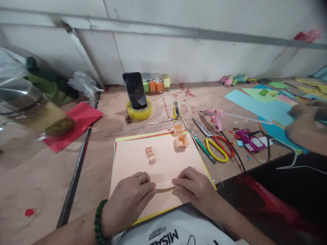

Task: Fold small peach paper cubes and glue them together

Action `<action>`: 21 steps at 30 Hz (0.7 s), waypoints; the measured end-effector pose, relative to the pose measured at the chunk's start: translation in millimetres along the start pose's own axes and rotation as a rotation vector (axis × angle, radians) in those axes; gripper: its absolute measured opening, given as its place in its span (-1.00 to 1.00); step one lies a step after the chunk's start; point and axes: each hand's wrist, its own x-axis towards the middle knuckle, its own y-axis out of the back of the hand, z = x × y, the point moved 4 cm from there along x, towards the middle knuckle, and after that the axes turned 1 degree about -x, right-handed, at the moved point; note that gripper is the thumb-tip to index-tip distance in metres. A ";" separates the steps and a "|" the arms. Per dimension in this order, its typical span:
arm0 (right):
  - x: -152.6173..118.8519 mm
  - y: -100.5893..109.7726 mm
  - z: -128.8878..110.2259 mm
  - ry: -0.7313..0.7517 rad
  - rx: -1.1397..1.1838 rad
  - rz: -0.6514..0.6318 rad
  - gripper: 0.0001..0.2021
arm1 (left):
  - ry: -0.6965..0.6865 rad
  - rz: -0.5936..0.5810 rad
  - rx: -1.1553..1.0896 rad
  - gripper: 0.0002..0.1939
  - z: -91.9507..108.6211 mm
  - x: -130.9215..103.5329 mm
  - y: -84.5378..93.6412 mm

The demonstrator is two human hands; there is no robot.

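Between my hands runs a narrow peach paper strip [164,189], curved a little, over a stack of coloured paper [133,154] whose top sheet is peach. My left hand [131,195] pinches the strip's left end; a ring and a green bead bracelet are on this arm. At the other end, my right hand [195,189] has its fingertips closed on the strip. Beyond the left fingers lies a zigzag-folded paper piece [150,156]. Two small peach paper boxes, the nearer box [181,140] and the farther box [178,128], stand at the stack's far right corner.
Right of the stack lie scissors [216,148], a green-handled tool [204,149], a pink glue gun [214,117] and a purple device [249,139]. A phone [134,90] leans on yellow tape [143,111] behind. A glass jar [33,109] stands left. Another person's hand [306,127] is at right.
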 end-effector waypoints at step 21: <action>9.8 -4.0 5.9 -0.320 -0.005 -0.070 -0.84 | 0.261 -0.090 0.079 -0.74 -5.5 11.8 -7.5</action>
